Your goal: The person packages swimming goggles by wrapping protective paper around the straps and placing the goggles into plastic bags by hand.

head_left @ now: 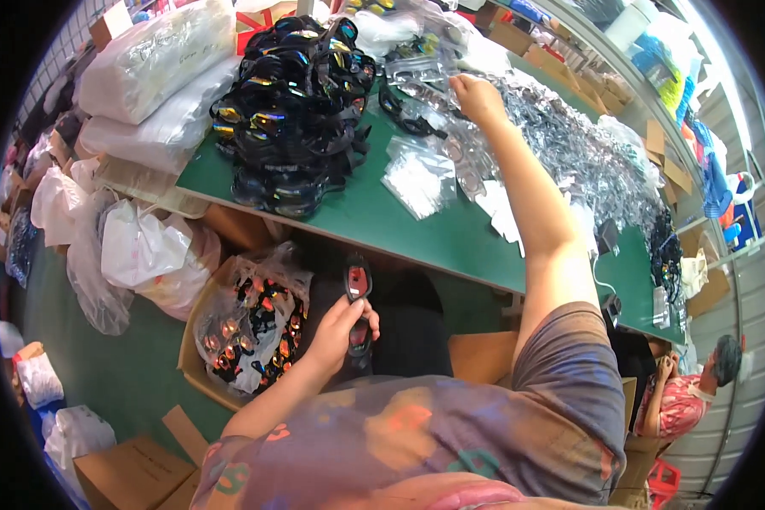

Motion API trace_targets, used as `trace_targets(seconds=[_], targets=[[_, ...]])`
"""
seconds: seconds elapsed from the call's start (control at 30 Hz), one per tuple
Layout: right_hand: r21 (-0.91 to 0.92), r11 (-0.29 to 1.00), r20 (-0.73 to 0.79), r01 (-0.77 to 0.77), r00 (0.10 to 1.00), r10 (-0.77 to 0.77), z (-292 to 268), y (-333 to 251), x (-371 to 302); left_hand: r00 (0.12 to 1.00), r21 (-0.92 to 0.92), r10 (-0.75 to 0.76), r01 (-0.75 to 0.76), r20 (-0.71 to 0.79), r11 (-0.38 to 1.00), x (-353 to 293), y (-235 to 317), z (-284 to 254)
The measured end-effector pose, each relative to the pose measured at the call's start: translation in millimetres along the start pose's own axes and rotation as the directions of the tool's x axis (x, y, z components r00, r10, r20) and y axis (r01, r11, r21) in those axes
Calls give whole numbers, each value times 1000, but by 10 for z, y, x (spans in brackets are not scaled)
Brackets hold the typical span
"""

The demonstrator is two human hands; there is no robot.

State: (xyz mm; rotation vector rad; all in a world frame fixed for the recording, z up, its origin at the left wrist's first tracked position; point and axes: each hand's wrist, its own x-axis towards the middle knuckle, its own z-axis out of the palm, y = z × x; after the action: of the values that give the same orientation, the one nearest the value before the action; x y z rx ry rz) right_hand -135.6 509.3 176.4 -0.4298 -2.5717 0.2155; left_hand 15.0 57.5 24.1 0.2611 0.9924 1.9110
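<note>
My left hand [338, 331] is closed around the middle of a pair of swim goggles [358, 279], held upright above my lap. They have black rims and a reddish lens with a small white label. My right arm stretches over the green table [382, 223] to its far side. There my right hand [481, 102] has its fingers pinched together beside clear plastic cases [421, 70]; what is between them, if anything, cannot be made out. A tall heap of black goggles [289, 119] with mirrored lenses stands left of that hand.
Clear plastic pieces [561, 127] cover the table's right side. A bag of white slips [421, 183] lies near the front edge. Beside my legs stands a carton [197, 361] of goggles with orange lenses. White bags [144, 246] fill the left. Another person [680, 395] sits at right.
</note>
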Motion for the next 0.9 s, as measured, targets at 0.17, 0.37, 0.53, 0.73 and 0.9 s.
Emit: trace_targets(seconds=[0.17,0.37,0.53,0.73,0.9], targets=[[579,748,499,-325,867,-10,-536,-1275,-1978,979,-29,162,-167,-120,986,-17,-96,59],[587,754,453,-295,892,-4,-299,-1856,-3658,989,-111,119,-128,-88,985,111,-246,155],[341,939,186,-50,982,-15,-328,-1817,-3803,980,60,181,-176,-87,982,-48,-435,505],[254,961,203,-109,977,57,-339,-1720,-3963,939,368,342,-329,32,870,-82,-662,562],[410,888,328,-209,942,71,-509,-1716,-3980,912,549,407,-366,50,752,-172,-515,433]])
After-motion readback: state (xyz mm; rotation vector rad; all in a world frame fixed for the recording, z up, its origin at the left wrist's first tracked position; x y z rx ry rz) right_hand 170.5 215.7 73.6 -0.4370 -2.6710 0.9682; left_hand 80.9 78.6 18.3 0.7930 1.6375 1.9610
